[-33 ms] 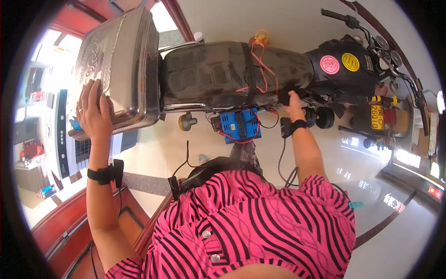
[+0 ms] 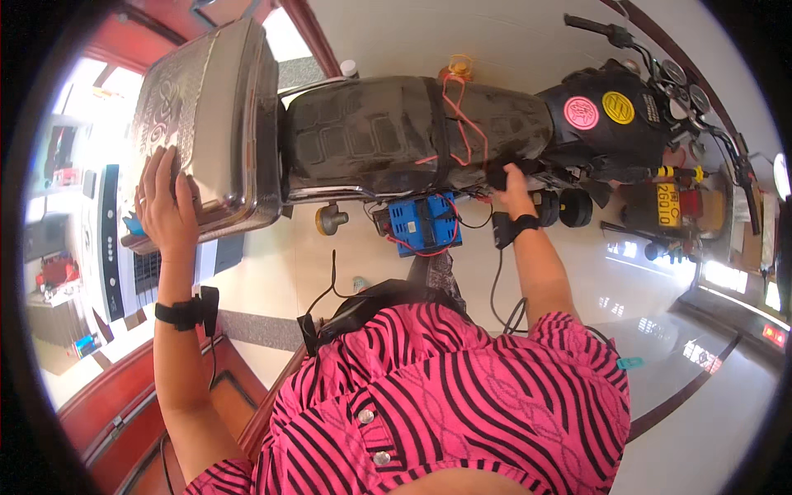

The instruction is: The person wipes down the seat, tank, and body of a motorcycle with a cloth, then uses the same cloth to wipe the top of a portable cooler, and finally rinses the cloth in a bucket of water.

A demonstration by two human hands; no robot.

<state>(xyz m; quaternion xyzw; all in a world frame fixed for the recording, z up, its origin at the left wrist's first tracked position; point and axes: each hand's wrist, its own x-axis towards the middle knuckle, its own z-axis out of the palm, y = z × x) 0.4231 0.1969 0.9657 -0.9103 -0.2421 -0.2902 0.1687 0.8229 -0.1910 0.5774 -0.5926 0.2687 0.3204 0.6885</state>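
A motorcycle stands crosswise before me, its long black seat point(image 2: 363, 124) dusty and patterned. My left hand point(image 2: 165, 202) lies with fingers spread on the near lid edge of the silvery metal top box point(image 2: 198, 107) behind the seat. At the seat's near side, toward the fuel tank point(image 2: 610, 111), my right hand point(image 2: 515, 191) is closed around a soft-looking black thing point(image 2: 498, 175), perhaps a cloth; its shape is mostly hidden. A red cord point(image 2: 464, 124) lies loosely over the seat beside a black strap.
Below the seat sits a blue box-shaped device point(image 2: 423, 224) with red and black wires. A round yellow-rimmed part point(image 2: 330, 219) projects from the motorcycle's near side. Handlebars point(image 2: 660, 70) reach out at the far right. Another vehicle with a yellow plate point(image 2: 667, 205) stands beyond. Red wooden furniture point(image 2: 124, 412) is at lower left.
The view has shifted slightly, so the motorcycle appears a little further left. My right hand shows slightly further left and nearer; my left hand stays on the box.
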